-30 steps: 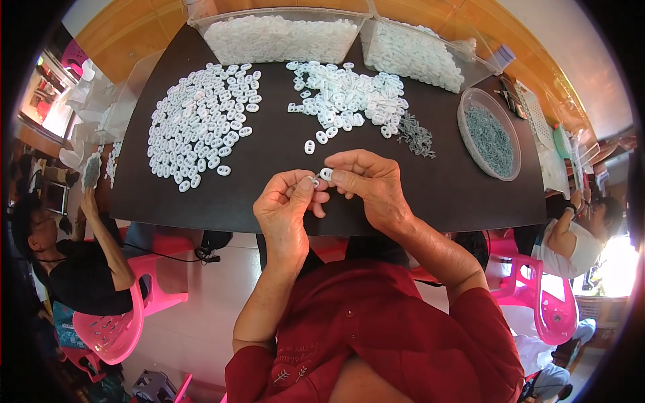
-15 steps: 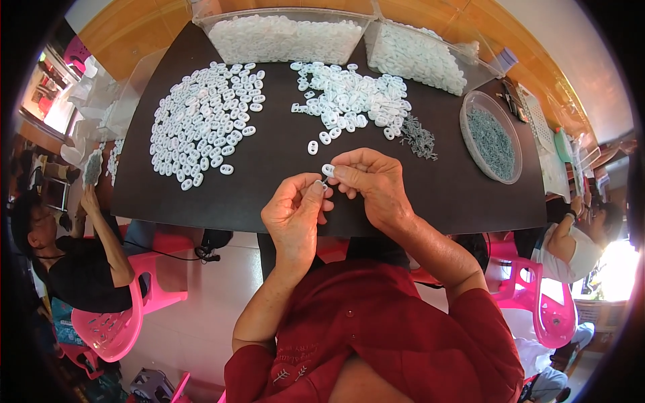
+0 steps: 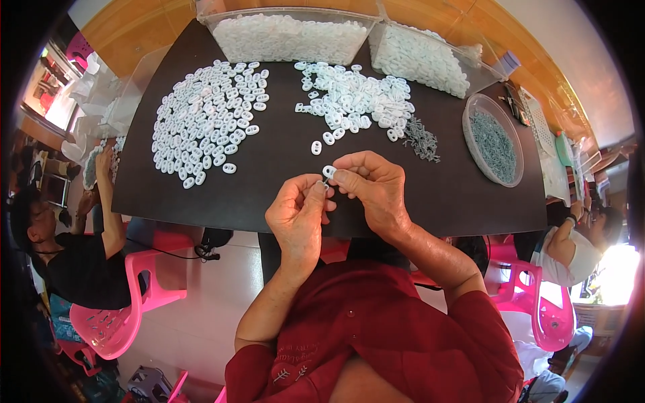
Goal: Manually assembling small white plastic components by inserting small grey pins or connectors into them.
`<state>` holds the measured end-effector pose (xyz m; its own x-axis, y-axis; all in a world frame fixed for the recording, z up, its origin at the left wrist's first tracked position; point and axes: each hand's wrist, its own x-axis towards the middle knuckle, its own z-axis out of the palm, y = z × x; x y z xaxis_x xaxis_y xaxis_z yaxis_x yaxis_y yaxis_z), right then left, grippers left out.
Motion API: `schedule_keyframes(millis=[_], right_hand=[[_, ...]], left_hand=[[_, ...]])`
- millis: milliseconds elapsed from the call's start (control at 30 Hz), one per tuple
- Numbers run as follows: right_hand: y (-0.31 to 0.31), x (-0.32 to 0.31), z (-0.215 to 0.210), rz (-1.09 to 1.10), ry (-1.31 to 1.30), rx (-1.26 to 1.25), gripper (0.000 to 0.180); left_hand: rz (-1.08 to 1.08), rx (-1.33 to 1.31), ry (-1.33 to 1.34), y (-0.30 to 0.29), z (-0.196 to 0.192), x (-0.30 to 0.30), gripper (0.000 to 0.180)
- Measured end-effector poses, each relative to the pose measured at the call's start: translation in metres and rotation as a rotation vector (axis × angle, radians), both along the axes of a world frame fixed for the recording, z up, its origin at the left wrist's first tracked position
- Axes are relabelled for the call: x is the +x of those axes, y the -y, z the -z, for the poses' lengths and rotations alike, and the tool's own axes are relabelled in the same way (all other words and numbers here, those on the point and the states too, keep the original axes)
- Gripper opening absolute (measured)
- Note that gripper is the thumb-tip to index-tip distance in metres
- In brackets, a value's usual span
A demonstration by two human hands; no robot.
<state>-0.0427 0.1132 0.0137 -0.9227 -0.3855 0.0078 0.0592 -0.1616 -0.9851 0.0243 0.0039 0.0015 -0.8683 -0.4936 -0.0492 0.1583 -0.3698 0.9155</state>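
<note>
Many white two-holed ovals (image 3: 205,121): lay spread in a broad pile on the dark desk (image 3: 201,208), toward its left edge, with one oval a little apart on the pile's near side.
Left hand (image 3: 294,213): was above the desk close to the middle of the near edge, thumb and fingers closed on a small white piece (image 3: 327,186), most of it hidden by the fingertips.
Right hand (image 3: 377,195): was just beside the left one, thumb and forefinger pinching a white oval (image 3: 329,171).
Thin gray pin (image 3: 326,181): showed between the two held pieces; whether it sat inside either was too small to tell.
Second white heap (image 3: 356,97): lay denser, right of the desk's middle and toward the far edge, a few ovals strayed nearer the hands.
Loose gray pins (image 3: 421,141): lay against that heap's right side.
Round clear tub (image 3: 466,131): stood near the right edge, holding more gray pins.
Clear boxes: two, along the far edge, the long one (image 3: 292,10) and the one to its right (image 3: 485,80) both filled with white pieces.
</note>
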Motion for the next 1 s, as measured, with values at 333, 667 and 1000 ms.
schedule_keyframes(millis=[333,667,1000], right_hand=[[0.002,0.009,0.004,0.013,-0.159,0.042,0.011],[-0.004,0.007,0.006,-0.057,-0.207,0.109,0.008],[-0.005,0.005,-0.002,0.005,-0.740,0.399,0.026]], left_hand=[[-0.006,0.018,-0.062,-0.004,0.004,0.000,0.012],[-0.025,0.013,-0.152,-0.013,0.012,-0.003,0.022],[-0.048,0.076,-0.132,-0.009,0.003,-0.007,0.017]])
